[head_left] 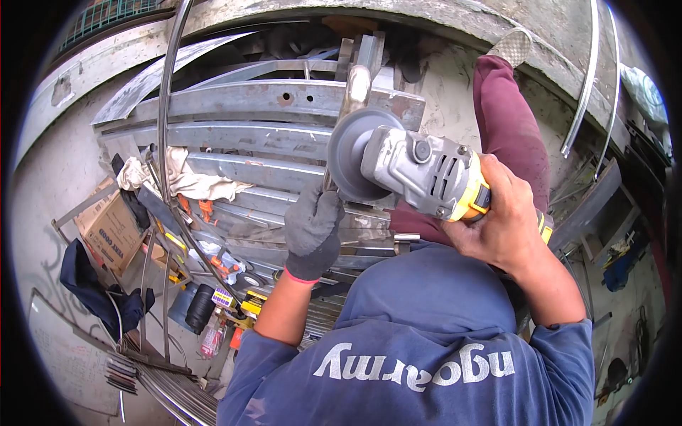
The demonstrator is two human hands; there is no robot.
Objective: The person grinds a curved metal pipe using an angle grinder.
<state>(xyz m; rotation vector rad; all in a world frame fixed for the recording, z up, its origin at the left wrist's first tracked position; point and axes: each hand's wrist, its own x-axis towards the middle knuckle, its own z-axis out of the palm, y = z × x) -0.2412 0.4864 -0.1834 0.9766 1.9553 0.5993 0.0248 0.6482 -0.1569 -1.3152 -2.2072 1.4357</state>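
Note:
My right hand, bare, grips the yellow and black body of an angle grinder. Its grey disc sits against a narrow upright metal bar. My left hand wears a dark grey glove and holds the lower part of that bar, just below the disc. The bar stands in front of a stack of long steel profiles. My maroon trouser leg stretches out behind the grinder.
A dirty white rag lies on the steel. A cardboard box, orange clamps, a black bottle and small tools crowd the floor at the left. Curved metal rods and strips lean around the concrete floor.

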